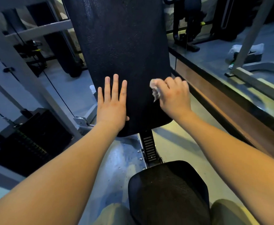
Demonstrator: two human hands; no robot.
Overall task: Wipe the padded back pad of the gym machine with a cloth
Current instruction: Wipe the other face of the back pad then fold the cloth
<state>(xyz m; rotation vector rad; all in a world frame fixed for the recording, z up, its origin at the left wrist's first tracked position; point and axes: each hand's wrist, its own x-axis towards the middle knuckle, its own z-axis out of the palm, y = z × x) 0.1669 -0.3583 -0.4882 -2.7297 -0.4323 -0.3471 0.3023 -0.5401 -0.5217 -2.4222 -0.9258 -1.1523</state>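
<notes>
Right hand (173, 95) fingers curled, gripping cloth (155, 89) against pad (124, 46). Left hand (112, 103) flat, fingers straight, pressing pad lower edge.

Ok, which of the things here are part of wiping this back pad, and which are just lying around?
Part of the job: back pad; cloth, gripped by the right hand at the pad's lower right; left hand, flat on the pad.

Just there: seat pad; weight stack at left; pale bundle at far right.
</notes>
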